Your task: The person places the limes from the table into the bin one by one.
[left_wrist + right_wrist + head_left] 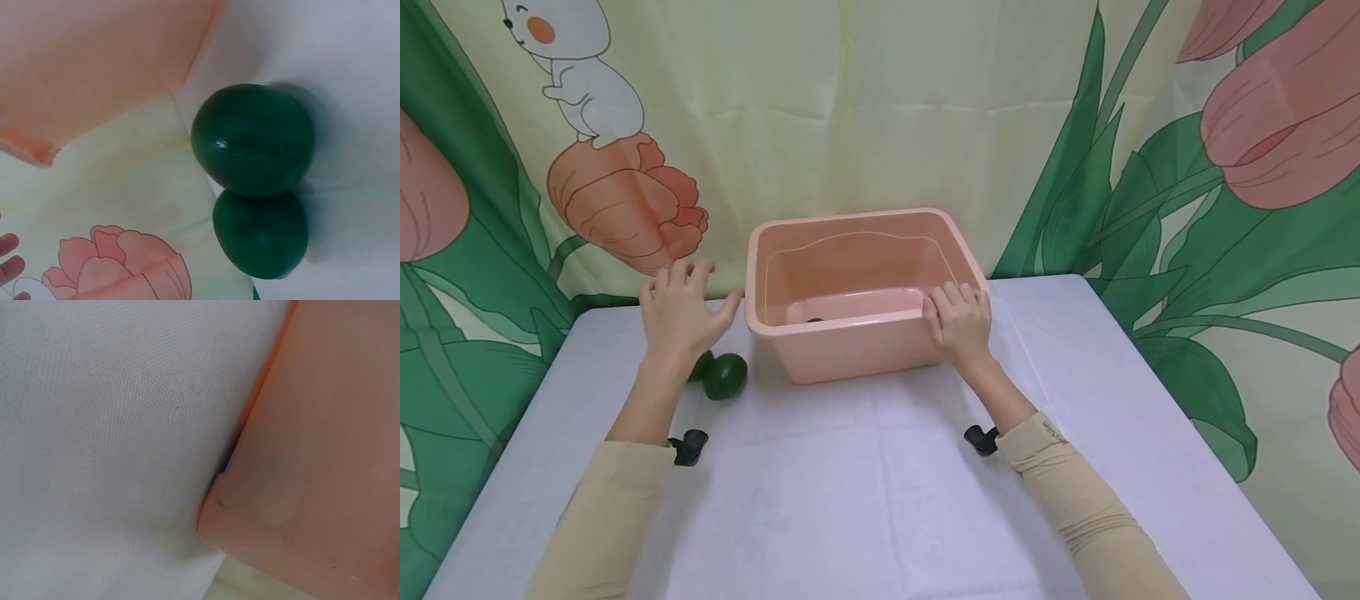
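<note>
A pink plastic basin (850,352) stands on the white-covered table near its back edge. My right hand (958,323) grips its rim at the front right corner, fingers curled over the edge. With fingers spread, my left hand (677,317) hovers just left of the basin, its thumb pointing at the rim and nothing in its grasp. Below that hand, two glossy dark green, egg-shaped fruits, a front one (253,140) and a rear one (262,234), lie against each other on the table. Part of a small green thing (815,320) shows inside the basin, mostly hidden by the front wall.
Behind the table hangs a pale curtain (880,108) printed with tulips and a white cartoon animal; the basin stands close to it. The white tablecloth (820,483) stretches between both forearms. A black wrist mount (688,447) sits at the left cuff, another (981,440) at the right.
</note>
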`<state>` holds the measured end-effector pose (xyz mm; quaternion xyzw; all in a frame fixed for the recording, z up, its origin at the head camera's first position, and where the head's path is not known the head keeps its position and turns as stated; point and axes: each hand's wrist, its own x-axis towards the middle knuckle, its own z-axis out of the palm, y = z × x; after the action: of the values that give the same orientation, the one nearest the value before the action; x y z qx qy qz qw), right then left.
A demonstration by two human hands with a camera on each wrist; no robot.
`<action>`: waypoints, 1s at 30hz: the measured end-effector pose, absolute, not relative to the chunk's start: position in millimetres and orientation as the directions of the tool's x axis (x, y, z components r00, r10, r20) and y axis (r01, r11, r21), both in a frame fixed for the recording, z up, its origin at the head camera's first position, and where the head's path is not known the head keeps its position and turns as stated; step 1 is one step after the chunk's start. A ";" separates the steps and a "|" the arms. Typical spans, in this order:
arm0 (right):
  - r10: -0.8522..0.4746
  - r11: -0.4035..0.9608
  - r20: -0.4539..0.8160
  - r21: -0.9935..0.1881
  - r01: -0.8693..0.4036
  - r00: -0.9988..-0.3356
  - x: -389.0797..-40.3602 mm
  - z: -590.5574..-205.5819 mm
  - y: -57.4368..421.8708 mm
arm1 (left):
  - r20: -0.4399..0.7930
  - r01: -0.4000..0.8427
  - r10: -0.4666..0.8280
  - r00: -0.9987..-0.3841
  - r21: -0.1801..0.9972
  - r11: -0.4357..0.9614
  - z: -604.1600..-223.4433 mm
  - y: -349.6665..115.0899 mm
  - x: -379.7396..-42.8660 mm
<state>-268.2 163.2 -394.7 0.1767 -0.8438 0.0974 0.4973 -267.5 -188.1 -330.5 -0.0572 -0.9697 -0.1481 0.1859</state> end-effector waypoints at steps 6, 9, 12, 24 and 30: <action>-0.203 0.916 0.871 0.008 -0.401 -0.447 -267.5 -394.3 163.4 | 0.372 0.153 0.043 -0.927 0.271 0.950 -334.6 -194.9 -263.4; -0.203 0.916 0.871 0.007 -0.402 -0.447 -268.0 -394.4 163.3 | 0.368 0.146 0.038 -0.929 0.269 0.952 -337.1 -199.1 -261.5; -0.200 0.915 0.872 0.004 -0.403 -0.446 -268.1 -394.4 162.9 | 0.365 0.142 0.038 -0.930 0.261 0.955 -340.9 -203.9 -260.2; -0.190 0.912 0.879 -0.008 -0.410 -0.438 -268.6 -394.9 162.7 | 0.345 0.147 0.068 -0.936 0.207 0.967 -362.6 -225.9 -258.6; -0.189 0.915 0.882 -0.001 -0.404 -0.431 -269.2 -394.6 162.2 | 0.314 0.152 0.092 -0.945 0.170 0.974 -373.4 -236.5 -258.6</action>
<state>-269.2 162.2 -394.6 0.1766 -0.8390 0.1064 0.5035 -258.6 -236.5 -373.4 -0.0622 -0.9814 -0.0966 0.1539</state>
